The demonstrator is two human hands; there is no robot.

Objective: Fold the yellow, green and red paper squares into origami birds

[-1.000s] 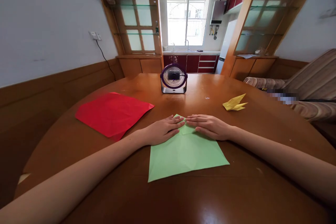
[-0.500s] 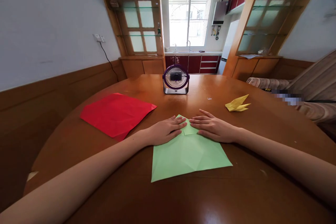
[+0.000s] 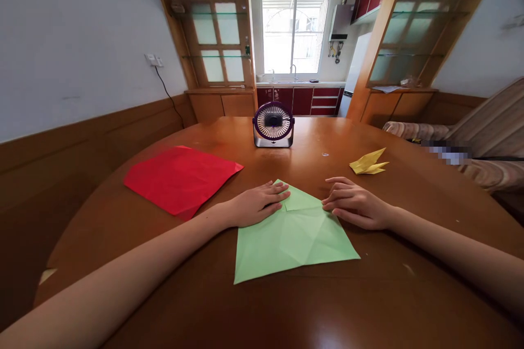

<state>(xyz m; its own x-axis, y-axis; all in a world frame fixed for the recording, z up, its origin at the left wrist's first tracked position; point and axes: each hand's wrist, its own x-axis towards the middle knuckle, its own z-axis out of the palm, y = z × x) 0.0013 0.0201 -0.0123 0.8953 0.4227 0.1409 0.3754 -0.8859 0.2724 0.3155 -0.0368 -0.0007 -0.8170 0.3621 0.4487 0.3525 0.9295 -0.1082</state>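
Flattened palm-down, the left hand [image 3: 257,204] presses its fingers together on the far left edge of the green paper [image 3: 292,237], fingertips resting on the small folded-down flap at the sheet's far corner; the right hand [image 3: 355,204] rests with fingers loosely curled at the sheet's far right edge, and whether it touches the paper or only the table cannot be told. Neither hand pinches anything. The green paper is a thin matte sheet, lying flat as a diamond with faint diagonal creases, on the glossy round wooden table [image 3: 368,294], directly nearer the viewer than the purple fan [image 3: 273,124]. The fan is round, with a wire grille on a grey base. Left of the green paper lies a crumpled red paper [image 3: 182,177]; to its far right sits a folded yellow paper figure [image 3: 368,162], its shape too small to read. Both forearms are cut off at the frame's lower edges.
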